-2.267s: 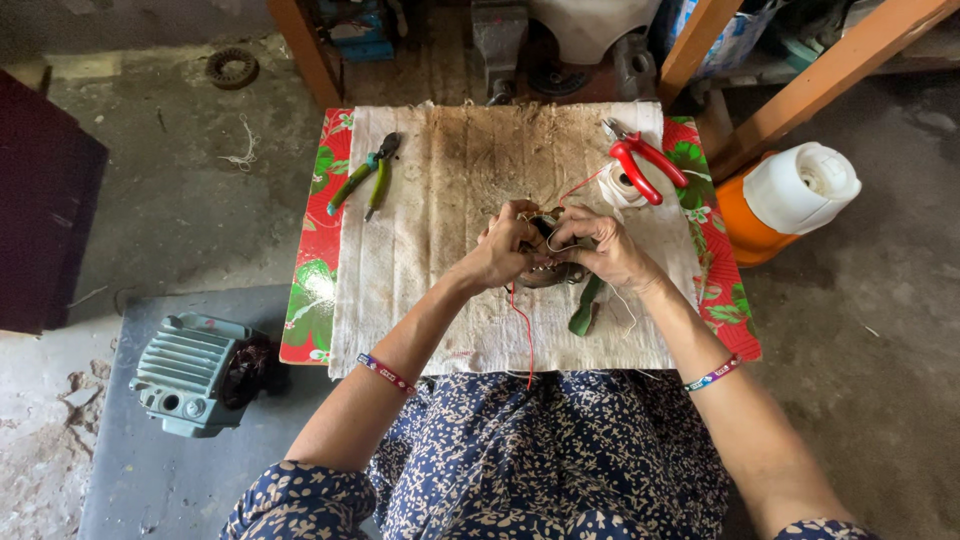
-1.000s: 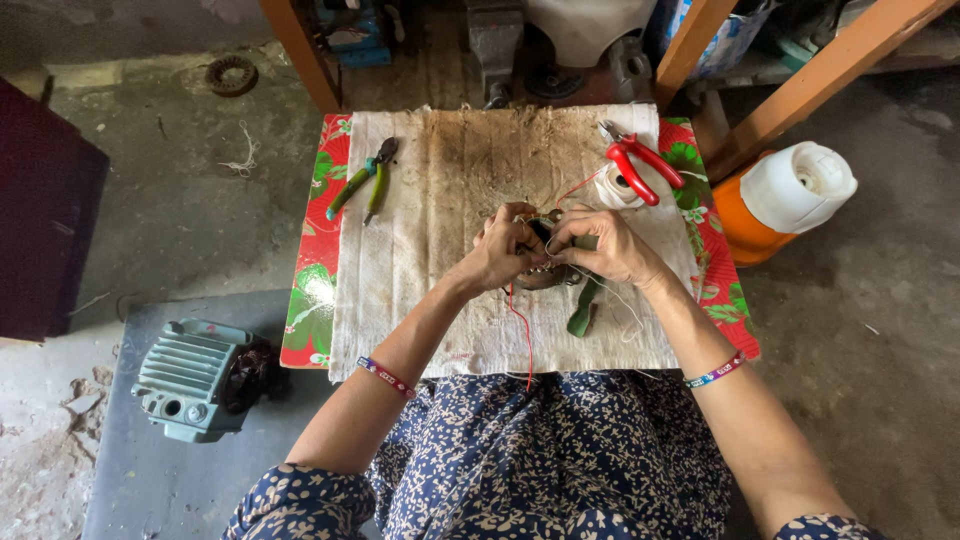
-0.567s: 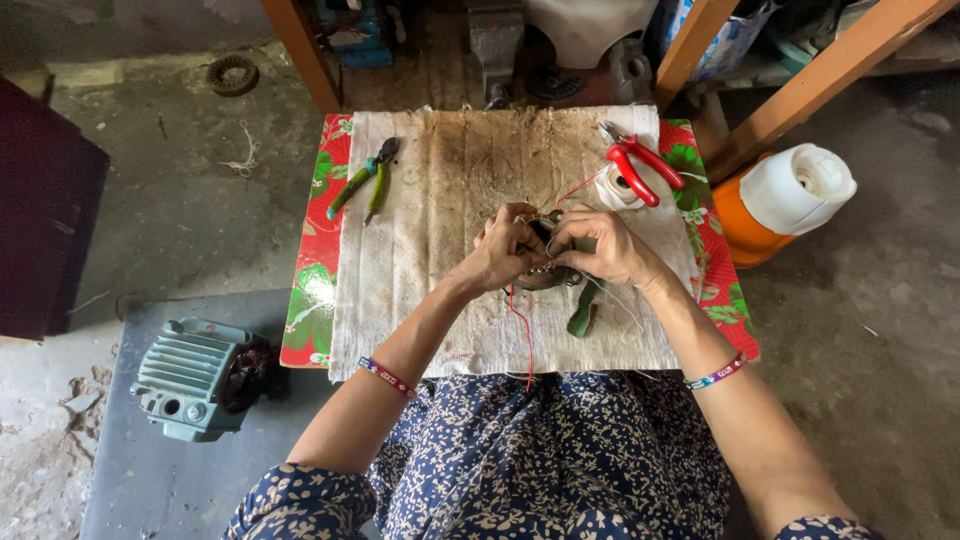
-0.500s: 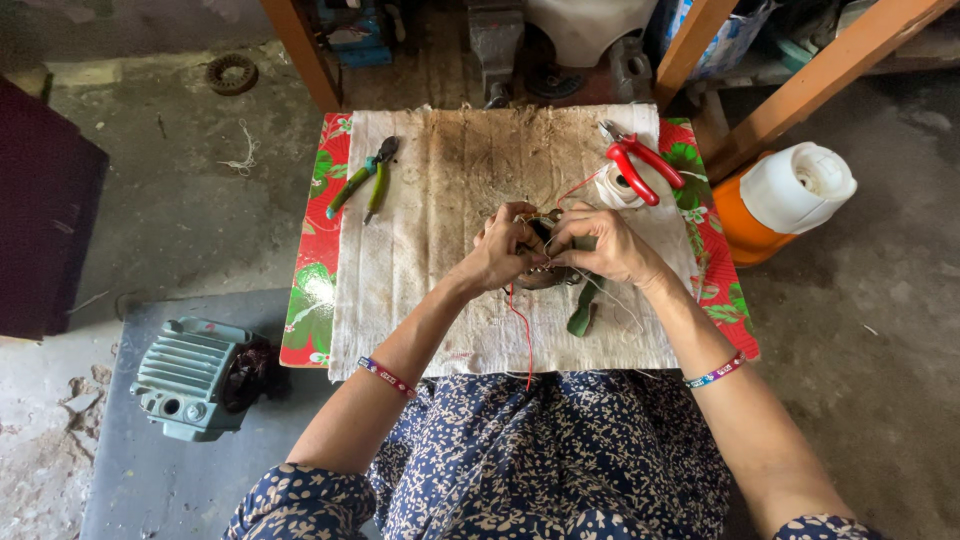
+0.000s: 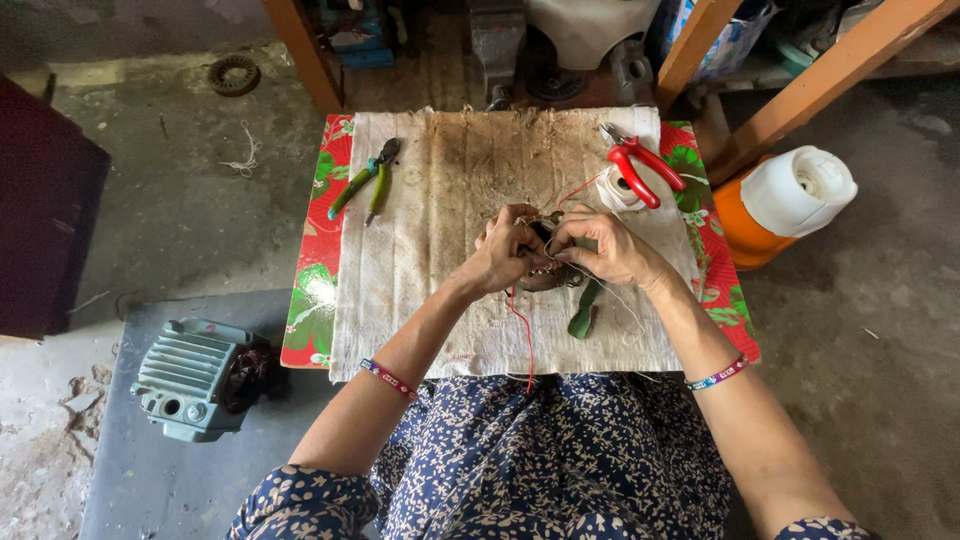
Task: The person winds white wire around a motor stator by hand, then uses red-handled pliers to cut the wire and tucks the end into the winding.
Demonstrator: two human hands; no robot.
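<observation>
Your desk is small, covered in a red and green floral sheet, with a stained beige cloth spread over most of it, and your lap in dark blue flowered fabric sits against its near edge. On the floor to your left lies a pale green motor housing on a grey slab; to your right, just beside the desk, stands an orange jug with a white lid. On the cloth's far left lie green-handled pliers; at the far right, red-handled cutters rest on a white spool. A green-handled tool lies on the cloth under your right wrist. In the middle of the cloth, both your hands meet on a small dark wound coil, held just above the cloth. Your left hand has its fingers curled around the coil's left side; your right hand has its fingers pressed together on the coil's right side, pinching at its wires. A thin red wire hangs from the coil toward your lap, and another strand runs up toward the spool.
</observation>
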